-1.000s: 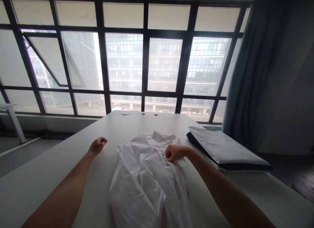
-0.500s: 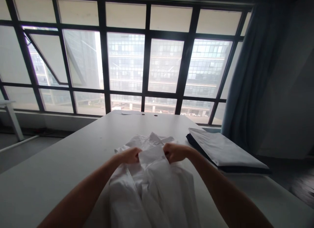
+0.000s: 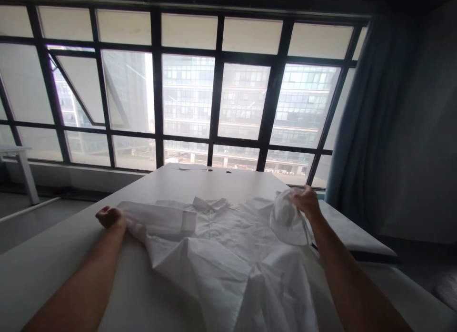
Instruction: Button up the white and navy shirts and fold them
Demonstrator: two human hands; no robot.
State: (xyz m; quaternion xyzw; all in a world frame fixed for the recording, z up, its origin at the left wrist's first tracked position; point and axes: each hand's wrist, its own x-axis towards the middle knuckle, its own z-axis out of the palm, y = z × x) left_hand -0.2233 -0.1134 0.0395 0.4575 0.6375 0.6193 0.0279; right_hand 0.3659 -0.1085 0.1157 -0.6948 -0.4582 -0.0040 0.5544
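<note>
A white collared shirt [image 3: 228, 256] lies spread over the white table, its collar at the far side and its lower part toward me. At the far left, my left hand [image 3: 111, 217] is closed on the outer edge of the shirt, where a sleeve lies folded inward with its cuff near the collar. On the right, my right hand [image 3: 306, 200] grips a bunched, raised part of the shirt, probably the other sleeve. The fingertips of both hands are partly hidden by cloth.
A folded white cloth with a dark layer beneath [image 3: 352, 229] lies at the table's right edge. The white table [image 3: 143, 294] runs toward large windows [image 3: 189, 96]. A blue curtain [image 3: 360, 132] hangs at right, and another table [image 3: 24, 172] stands at far left.
Both hands have moved apart from the shirt's middle, left hand leftward, right hand rightward and up. The bunched shirt is now spread wide, with its collar and a cuff showing.
</note>
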